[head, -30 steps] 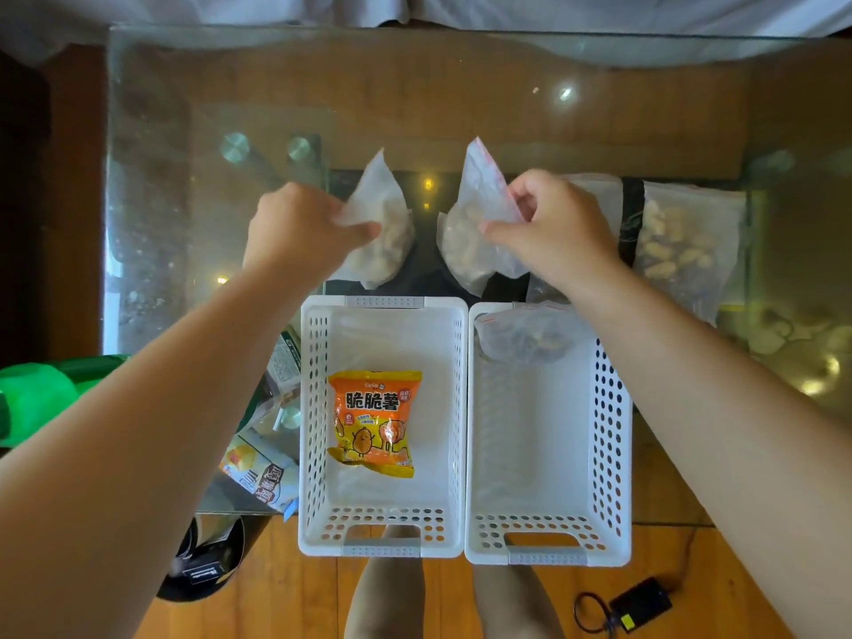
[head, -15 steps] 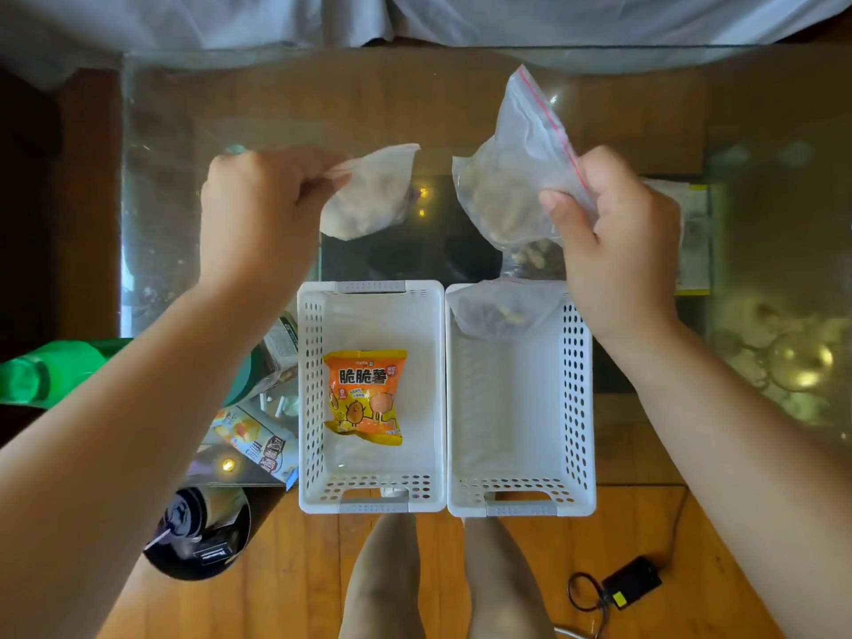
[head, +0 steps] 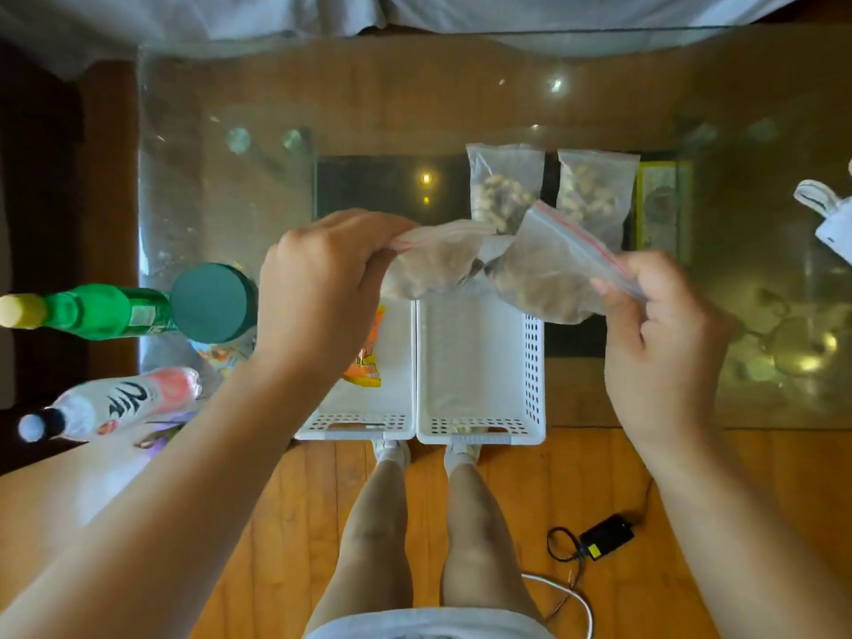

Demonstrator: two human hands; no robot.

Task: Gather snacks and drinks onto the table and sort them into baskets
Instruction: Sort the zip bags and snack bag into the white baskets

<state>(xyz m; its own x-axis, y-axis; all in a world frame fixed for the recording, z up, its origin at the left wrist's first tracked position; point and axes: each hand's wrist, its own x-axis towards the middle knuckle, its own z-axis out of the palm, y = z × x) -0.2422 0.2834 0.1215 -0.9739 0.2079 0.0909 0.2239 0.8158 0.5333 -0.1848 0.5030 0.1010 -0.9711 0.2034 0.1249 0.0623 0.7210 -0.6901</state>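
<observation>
My left hand (head: 322, 288) pinches a clear zip bag of nuts (head: 433, 265) by its red-lined top. My right hand (head: 664, 343) pinches a second zip bag of nuts (head: 544, 279) the same way. Both bags hang above the far end of the right white basket (head: 535, 362) and touch each other. The left white basket (head: 369, 422) holds an orange snack packet (head: 366, 362), partly hidden by my left hand. Two more nut bags (head: 505, 186) (head: 594, 191) lie on the glass table (head: 415, 99) beyond the baskets.
A green bottle (head: 92, 311) and a white-pink bottle (head: 115, 403) lie at the table's left edge, with a dark green round lid (head: 212, 303) beside them. A white object (head: 830, 219) sits at the right edge. A black charger and cables (head: 604, 537) lie on the wooden floor.
Both hands came toward me and closer together with their bags, from over the far table to above the right basket. The bags now touch. The view shifted, showing bottles at left.
</observation>
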